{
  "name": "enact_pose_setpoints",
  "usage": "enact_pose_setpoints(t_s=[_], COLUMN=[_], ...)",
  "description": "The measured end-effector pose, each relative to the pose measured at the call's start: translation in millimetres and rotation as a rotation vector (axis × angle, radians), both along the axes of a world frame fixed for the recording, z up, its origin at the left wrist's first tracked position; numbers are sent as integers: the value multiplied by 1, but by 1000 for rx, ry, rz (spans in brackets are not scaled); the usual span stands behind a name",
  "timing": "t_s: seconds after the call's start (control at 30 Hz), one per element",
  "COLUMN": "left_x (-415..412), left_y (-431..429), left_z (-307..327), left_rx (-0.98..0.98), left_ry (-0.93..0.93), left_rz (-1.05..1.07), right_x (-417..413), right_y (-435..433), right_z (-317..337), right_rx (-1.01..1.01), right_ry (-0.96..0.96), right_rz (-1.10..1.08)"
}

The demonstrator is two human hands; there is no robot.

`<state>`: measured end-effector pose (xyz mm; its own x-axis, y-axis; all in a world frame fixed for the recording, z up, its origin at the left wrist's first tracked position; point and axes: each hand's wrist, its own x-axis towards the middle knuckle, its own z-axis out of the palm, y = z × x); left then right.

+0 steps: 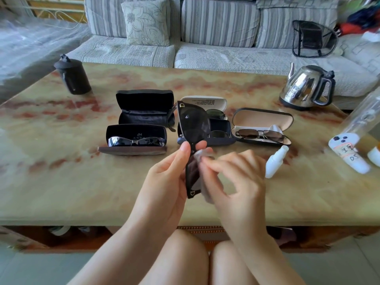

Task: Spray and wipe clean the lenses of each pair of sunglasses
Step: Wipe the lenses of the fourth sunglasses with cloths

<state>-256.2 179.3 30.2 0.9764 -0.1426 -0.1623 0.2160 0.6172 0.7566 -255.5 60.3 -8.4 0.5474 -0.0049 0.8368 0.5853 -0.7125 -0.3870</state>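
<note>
Table-front point(98, 202), L hand point(164, 177) sunglasses point(194, 124), R hand point(236, 177) cloth point(206, 192)

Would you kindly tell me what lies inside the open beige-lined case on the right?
Thin-framed sunglasses lie in the beige-lined case, a white cloth tucked behind them; anything beneath is covered.

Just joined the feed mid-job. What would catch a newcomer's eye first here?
The two hands at centre: the left hand holds black sunglasses on end while the right hand presses a pale cloth to the lower lens. Behind them, open cases line the marble table, with a white spray bottle just right of the hands. A steel kettle stands at the far right.
</note>
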Motion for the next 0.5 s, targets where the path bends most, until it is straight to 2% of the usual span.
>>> enact_pose_setpoints(t_s=[0.1,0.27,0.4,0.5], left_x=[1,1,0,-1], left_y=[0,-3,-3,-4], left_z=[0,-1,-3,0], left_rx=[28,7,34,29], left_ry=[1,-7,-5,-32], left_rz=[-28,-11,-20,-32], right_x=[-1,5,1,6], right_y=[9,-2,9,3], right_z=[2,3,4,6], right_rx=[-49,48,-28,82], right_ry=[-22,-4,-18,16], right_rz=[20,-25,-35,-72])
